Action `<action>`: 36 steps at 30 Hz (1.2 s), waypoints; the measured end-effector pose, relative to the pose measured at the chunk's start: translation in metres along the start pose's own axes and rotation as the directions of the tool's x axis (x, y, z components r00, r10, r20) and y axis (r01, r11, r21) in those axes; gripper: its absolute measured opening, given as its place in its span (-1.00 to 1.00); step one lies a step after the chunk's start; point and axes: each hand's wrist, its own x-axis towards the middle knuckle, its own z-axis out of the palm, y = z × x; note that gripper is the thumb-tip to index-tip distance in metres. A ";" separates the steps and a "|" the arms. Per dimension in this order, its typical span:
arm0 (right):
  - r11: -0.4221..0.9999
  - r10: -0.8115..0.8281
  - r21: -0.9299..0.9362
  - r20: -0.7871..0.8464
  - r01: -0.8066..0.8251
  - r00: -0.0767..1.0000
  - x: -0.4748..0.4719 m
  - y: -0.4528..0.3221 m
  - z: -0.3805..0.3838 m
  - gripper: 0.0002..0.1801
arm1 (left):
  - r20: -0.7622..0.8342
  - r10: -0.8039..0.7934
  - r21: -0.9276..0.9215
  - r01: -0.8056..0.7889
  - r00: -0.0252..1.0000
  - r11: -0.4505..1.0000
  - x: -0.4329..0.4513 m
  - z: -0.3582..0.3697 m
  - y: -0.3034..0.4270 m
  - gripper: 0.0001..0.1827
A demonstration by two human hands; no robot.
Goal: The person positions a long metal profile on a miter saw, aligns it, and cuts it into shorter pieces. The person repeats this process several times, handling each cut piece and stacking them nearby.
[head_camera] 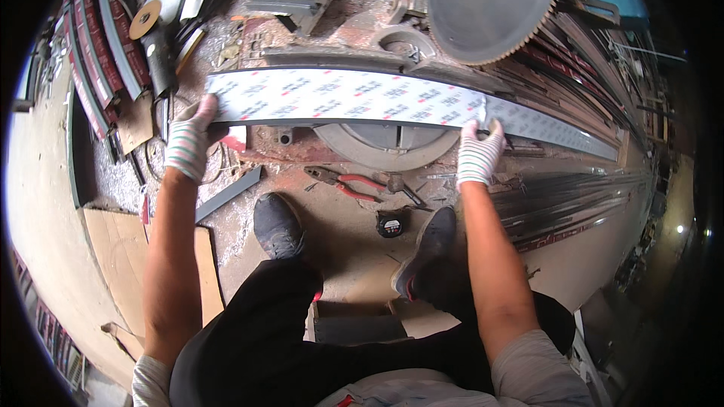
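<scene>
A long flat profile (339, 96) with printed white protective film and dark edges lies across the base of a miter saw (390, 147). My left hand (189, 138), in a striped knit glove, grips its left end, thumb on the film. Further along, my right hand (481, 150), gloved alike, holds the near edge, where the film looks creased or lifted beside the thumb. Beyond the right hand the profile runs on to the right. Behind it the toothed circular saw blade (489, 20) stands raised above the profile. Much of the saw's turntable is hidden under the profile.
Red-handled pliers (359, 186), a hammer (404, 189) and a tape measure (390, 223) lie between my shoes. An angle grinder (155, 51) rests at left beside wrapped profiles (102, 51). More long profiles (565, 198) are stacked at right. Metal shavings litter the floor.
</scene>
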 end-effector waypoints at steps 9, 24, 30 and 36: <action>0.881 0.114 0.448 0.114 -0.153 0.987 -0.051 -0.009 0.037 -0.58 | -0.109 0.064 -0.051 -0.070 0.992 0.996 0.057 -0.109 0.018 -0.61; 0.608 0.259 0.394 0.722 -0.689 0.642 -0.080 -0.093 0.033 -0.47 | -0.078 0.062 0.071 -0.057 0.995 0.996 0.078 -0.177 0.018 -0.60; 0.593 0.279 0.390 0.721 -0.705 0.634 -0.077 -0.095 0.032 -0.48 | -0.076 0.044 0.130 -0.034 0.996 0.991 0.080 -0.174 0.023 -0.63; 0.596 0.291 0.381 0.718 -0.707 0.633 -0.080 -0.096 0.033 -0.46 | 0.114 0.741 0.972 -0.228 0.661 0.054 0.072 -0.146 0.036 -0.38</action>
